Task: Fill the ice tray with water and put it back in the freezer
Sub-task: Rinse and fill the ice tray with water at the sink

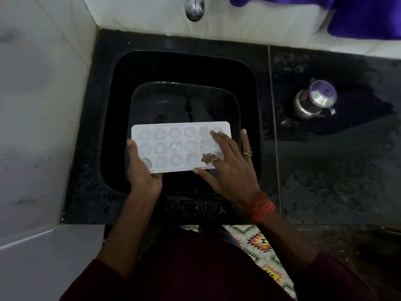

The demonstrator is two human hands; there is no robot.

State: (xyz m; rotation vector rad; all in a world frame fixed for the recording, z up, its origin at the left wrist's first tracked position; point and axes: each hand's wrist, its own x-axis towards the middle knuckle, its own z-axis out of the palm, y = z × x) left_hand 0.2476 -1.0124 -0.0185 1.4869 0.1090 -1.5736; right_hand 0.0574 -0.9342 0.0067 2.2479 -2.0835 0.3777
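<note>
While I stood at the black sink (108, 88), my left hand (142, 170) gripped the left end of the white ice tray (173, 148). Its thumb lay up along the short edge and its fingers were hidden below the tray. My right hand (227, 168) lay flat on the right end of the tray, with the fingers straight and a little spread. The small finger reached past the right edge, and the thumb touched the near edge. The tray was level above the sink basin, on the side near to me, well apart from the tap (194, 9), whose top was cut off. The right hand covered several cells. Whether the cells held water I could not tell. A steel flask (314, 101) stood on the wet tabletop (325, 170) at the right.
</note>
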